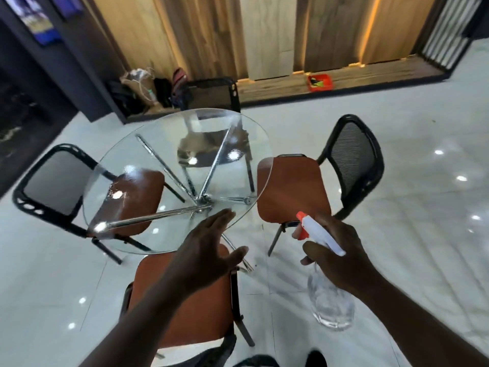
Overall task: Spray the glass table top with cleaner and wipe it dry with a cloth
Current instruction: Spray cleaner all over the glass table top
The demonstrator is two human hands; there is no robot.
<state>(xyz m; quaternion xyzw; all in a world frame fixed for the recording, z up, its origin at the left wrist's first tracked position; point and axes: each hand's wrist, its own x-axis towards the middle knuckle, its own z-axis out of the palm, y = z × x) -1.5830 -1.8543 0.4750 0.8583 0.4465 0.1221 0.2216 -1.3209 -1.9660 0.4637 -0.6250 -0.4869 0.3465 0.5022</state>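
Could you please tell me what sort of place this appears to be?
Probably a showroom or office reception area: tall lit wood panels line the wall, and a round glass table with mesh-backed chairs stands on a glossy tiled floor.

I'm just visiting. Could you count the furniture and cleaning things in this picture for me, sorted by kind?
Chairs: 4
Glass table: 1
Spray bottle: 1
Total: 6
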